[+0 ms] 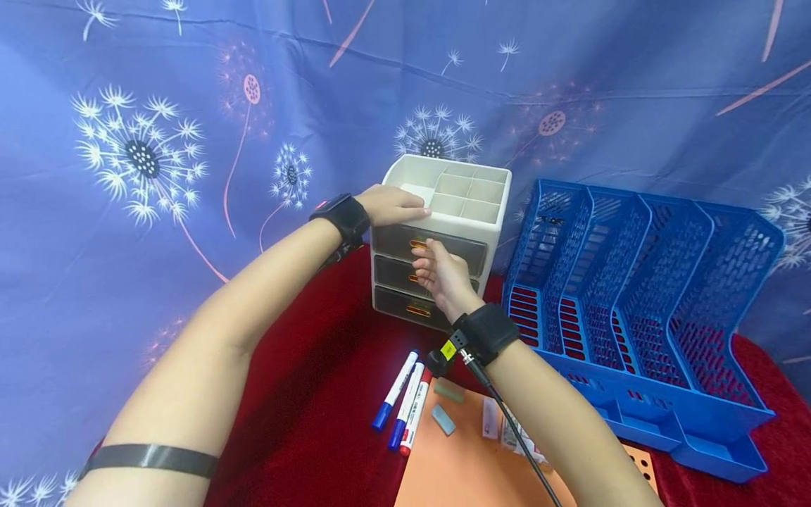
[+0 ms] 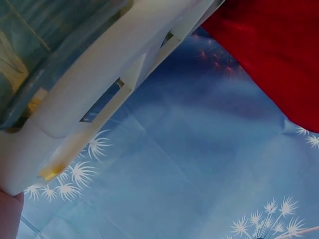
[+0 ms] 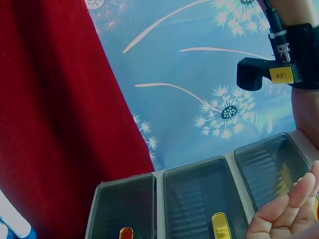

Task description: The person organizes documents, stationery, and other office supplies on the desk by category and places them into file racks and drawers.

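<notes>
A white desktop organizer (image 1: 469, 224) stands at the back centre, with an open divided top and three dark see-through drawers below. My left hand (image 1: 394, 205) rests on its top left front, fingers pointing right along the rim. The left wrist view shows the organizer's white side (image 2: 99, 64) up close. Before the top drawer (image 3: 269, 167) is my right hand (image 1: 443, 274), its fingers loosely bent beside the orange-gold handle (image 1: 419, 244). Whether the fingertips touch that handle is hard to tell. The middle drawer (image 3: 199, 194) and bottom drawer (image 1: 395, 303) look closed.
A blue file rack (image 1: 633, 282) stands to the right. In front, several markers (image 1: 412, 405) lie beside an orange board (image 1: 437, 472) carrying a blue-grey block (image 1: 443, 420), a greenish block (image 1: 449, 390) and small packets partly behind my right forearm. Red cloth (image 1: 304, 394) covers the table.
</notes>
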A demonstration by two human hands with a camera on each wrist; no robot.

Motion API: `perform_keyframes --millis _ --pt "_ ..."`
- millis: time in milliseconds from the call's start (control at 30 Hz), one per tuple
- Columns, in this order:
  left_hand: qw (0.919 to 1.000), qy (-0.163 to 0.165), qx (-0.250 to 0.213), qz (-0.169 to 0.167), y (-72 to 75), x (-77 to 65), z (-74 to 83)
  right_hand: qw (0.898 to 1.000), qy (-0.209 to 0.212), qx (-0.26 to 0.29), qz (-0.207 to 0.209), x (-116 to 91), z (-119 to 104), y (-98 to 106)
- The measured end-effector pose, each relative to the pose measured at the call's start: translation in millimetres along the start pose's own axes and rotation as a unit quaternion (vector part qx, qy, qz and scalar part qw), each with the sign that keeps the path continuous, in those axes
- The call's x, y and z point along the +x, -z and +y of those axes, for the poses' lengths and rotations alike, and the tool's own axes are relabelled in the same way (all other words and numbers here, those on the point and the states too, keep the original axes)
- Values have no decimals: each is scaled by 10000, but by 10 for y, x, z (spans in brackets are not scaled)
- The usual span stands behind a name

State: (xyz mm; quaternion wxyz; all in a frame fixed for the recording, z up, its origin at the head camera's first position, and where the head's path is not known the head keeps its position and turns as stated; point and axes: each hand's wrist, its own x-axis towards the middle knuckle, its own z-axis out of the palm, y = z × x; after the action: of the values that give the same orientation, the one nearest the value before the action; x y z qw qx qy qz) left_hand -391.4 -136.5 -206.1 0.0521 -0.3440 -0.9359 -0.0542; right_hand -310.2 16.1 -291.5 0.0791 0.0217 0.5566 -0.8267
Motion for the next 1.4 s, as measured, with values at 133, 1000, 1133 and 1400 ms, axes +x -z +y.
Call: perform_keyframes --millis 133,1000,1133,1400 --pt "9996 -40 -272 5 18 -1 -7 10000 35 12 -60 -69 18 11" --pt "9787 -167 -2023 300 97 -90 -151 9989 -212 91 -417 -557 218 -85" --pt "9766 -209 -2121 300 121 -76 -130 9985 -145 38 -518 -658 226 -91" --pt "9721 -346 -2310 213 127 -55 -96 9977 -143 29 -664 -864 271 -88"
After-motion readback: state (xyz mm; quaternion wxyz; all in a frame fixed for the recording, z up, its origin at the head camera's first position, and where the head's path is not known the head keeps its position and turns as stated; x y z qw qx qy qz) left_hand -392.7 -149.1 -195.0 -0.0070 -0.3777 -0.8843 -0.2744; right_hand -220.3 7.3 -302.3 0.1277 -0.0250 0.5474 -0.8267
